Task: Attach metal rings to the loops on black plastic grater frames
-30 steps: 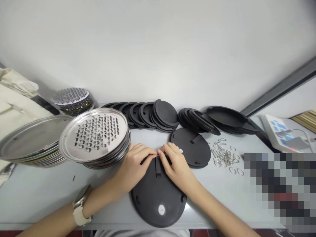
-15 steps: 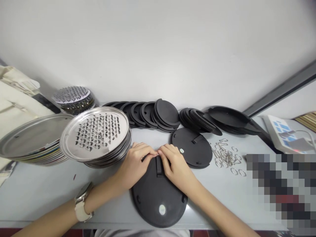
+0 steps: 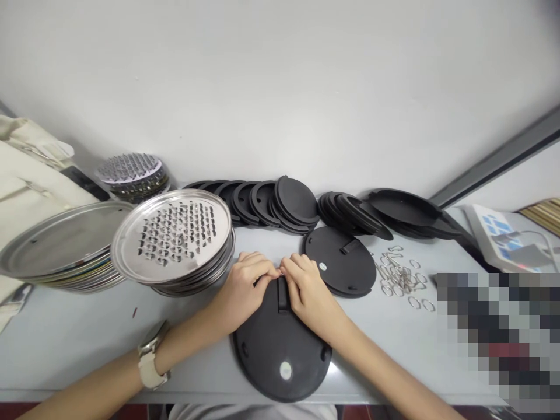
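A black round plastic disc (image 3: 284, 341) lies in front of me at the table's near edge, with a clip-like strip near its top and a pale round sticker near its bottom. Over its far edge, my left hand (image 3: 247, 286) pinches with thumb and index finger. My right hand (image 3: 306, 286) pinches against it from the other side, fingertips touching. Between the fingertips a sliver of shiny metal shows; the rest of that small piece is hidden. A second black disc (image 3: 343, 265) with a similar strip lies beyond my right hand.
Several loose metal rings and clasps (image 3: 406, 280) lie at the right. Stacked metal discs with raised teeth (image 3: 175, 233) stand at the left, beside plain metal discs (image 3: 61, 239). Black discs (image 3: 297, 201) line the wall. A power strip (image 3: 494, 233) sits far right.
Both hands stay pinched at the disc's far edge, almost still. The view has shifted slightly.
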`<move>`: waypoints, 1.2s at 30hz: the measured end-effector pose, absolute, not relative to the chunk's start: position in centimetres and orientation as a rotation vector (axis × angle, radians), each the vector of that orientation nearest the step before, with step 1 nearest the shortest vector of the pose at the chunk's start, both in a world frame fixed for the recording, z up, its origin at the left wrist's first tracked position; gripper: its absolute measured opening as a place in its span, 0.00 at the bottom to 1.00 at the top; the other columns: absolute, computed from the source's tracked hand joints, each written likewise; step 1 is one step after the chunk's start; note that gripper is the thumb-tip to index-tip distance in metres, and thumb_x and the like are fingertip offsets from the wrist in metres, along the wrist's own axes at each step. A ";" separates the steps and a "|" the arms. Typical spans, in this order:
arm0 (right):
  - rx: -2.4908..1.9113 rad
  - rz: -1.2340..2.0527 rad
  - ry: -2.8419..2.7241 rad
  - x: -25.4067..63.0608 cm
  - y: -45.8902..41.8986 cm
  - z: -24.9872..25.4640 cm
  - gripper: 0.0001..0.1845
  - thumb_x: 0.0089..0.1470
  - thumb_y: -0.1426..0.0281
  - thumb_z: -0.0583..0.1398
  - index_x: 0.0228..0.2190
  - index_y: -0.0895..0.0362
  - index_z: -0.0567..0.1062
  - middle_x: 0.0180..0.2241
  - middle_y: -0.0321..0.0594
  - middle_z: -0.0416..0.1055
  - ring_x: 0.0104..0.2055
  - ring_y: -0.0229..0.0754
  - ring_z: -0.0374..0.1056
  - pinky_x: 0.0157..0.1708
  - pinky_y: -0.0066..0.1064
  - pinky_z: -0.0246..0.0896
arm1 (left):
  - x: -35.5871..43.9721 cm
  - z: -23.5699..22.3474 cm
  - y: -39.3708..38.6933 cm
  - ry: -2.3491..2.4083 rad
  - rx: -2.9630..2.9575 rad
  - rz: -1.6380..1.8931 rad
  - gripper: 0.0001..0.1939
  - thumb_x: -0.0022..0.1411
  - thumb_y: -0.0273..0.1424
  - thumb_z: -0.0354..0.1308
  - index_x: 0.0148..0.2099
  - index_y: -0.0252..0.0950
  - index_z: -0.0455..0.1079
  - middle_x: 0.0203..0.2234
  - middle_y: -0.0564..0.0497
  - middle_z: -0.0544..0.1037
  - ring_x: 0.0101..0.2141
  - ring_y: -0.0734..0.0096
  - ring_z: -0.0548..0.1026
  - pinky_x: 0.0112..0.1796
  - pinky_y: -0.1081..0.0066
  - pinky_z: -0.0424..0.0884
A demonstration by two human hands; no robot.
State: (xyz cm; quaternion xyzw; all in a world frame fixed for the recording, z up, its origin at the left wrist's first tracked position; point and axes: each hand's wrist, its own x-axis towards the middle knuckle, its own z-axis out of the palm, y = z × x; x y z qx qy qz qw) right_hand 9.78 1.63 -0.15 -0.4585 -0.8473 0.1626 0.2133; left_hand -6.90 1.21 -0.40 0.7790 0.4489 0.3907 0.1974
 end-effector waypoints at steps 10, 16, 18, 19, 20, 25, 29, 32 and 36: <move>-1.288 0.466 -2.343 9.8 1.7 -0.3 0.11 0.62 0.79 0.48 0.29 0.55 0.64 0.32 0.39 0.61 0.36 0.44 0.58 0.38 0.36 0.56 | -8.3 0.2 1.0 1.153 2.210 0.968 0.10 0.65 0.20 0.54 0.36 0.38 0.73 0.33 0.55 0.79 0.36 0.71 0.75 0.43 0.67 0.63; -1.293 0.493 -2.316 9.8 1.5 -0.2 0.12 0.64 0.76 0.47 0.29 0.55 0.63 0.32 0.38 0.60 0.36 0.43 0.58 0.39 0.36 0.56 | -8.3 0.8 1.1 1.213 2.275 0.958 0.09 0.65 0.20 0.55 0.38 0.38 0.72 0.35 0.56 0.79 0.38 0.71 0.74 0.45 0.67 0.61; -1.295 0.519 -2.292 9.8 1.5 -0.1 0.12 0.65 0.76 0.47 0.29 0.55 0.63 0.32 0.38 0.60 0.36 0.42 0.58 0.40 0.36 0.56 | -8.1 0.8 1.2 1.228 2.293 0.970 0.09 0.66 0.20 0.54 0.39 0.38 0.72 0.34 0.56 0.78 0.37 0.71 0.74 0.44 0.67 0.61; -1.295 0.534 -2.280 9.8 1.5 -0.1 0.12 0.65 0.76 0.47 0.29 0.55 0.63 0.32 0.38 0.61 0.36 0.42 0.58 0.40 0.36 0.56 | -7.9 0.8 1.2 1.244 2.294 0.982 0.09 0.66 0.20 0.54 0.39 0.38 0.72 0.34 0.56 0.78 0.37 0.71 0.74 0.44 0.67 0.61; -1.295 0.549 -2.267 9.8 1.5 -0.1 0.12 0.65 0.75 0.47 0.29 0.55 0.63 0.32 0.38 0.61 0.36 0.42 0.58 0.40 0.36 0.56 | -7.8 0.7 1.2 1.263 2.282 0.995 0.09 0.65 0.20 0.55 0.38 0.39 0.72 0.34 0.57 0.78 0.37 0.71 0.74 0.43 0.67 0.61; -1.285 0.591 -2.222 9.9 1.5 -0.1 0.14 0.67 0.74 0.45 0.29 0.55 0.62 0.31 0.37 0.61 0.36 0.43 0.59 0.41 0.36 0.55 | -7.1 0.6 0.9 1.328 2.184 1.037 0.09 0.62 0.19 0.57 0.36 0.39 0.72 0.31 0.58 0.79 0.34 0.72 0.75 0.41 0.69 0.62; -1.291 0.590 -2.236 9.8 1.6 -0.3 0.13 0.66 0.73 0.46 0.29 0.55 0.62 0.32 0.38 0.61 0.36 0.43 0.59 0.41 0.37 0.55 | -6.9 0.6 0.6 1.350 2.140 1.051 0.09 0.62 0.19 0.58 0.35 0.39 0.72 0.30 0.58 0.79 0.33 0.73 0.75 0.40 0.70 0.62; -1.284 0.571 -2.264 9.7 1.7 -0.4 0.12 0.66 0.73 0.47 0.29 0.55 0.63 0.32 0.38 0.60 0.36 0.43 0.59 0.40 0.36 0.55 | -7.0 0.4 0.6 1.345 2.151 1.068 0.09 0.62 0.19 0.57 0.34 0.38 0.72 0.30 0.58 0.79 0.33 0.72 0.75 0.40 0.70 0.62; -1.282 0.580 -2.274 9.7 1.8 -0.4 0.12 0.65 0.75 0.47 0.29 0.55 0.62 0.31 0.38 0.60 0.36 0.43 0.58 0.39 0.36 0.54 | -7.0 0.1 0.6 1.347 2.124 1.075 0.10 0.61 0.18 0.57 0.33 0.38 0.72 0.29 0.57 0.79 0.33 0.72 0.74 0.40 0.69 0.63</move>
